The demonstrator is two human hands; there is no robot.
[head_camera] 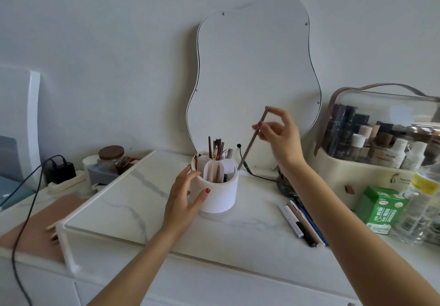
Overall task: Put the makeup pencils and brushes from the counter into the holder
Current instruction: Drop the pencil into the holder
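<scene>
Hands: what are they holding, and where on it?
Right hand pinches a grey pencil near its upper end. Left hand cups the white holder's side.

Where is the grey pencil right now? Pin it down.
In the head view, the grey pencil is right of centre, pinched by the right hand, tilted, its lower tip at the white holder's right rim.

Both forearms are bare, with no sleeves; the left hand [184, 201] and right hand [278, 134] wear red nail polish.
</scene>
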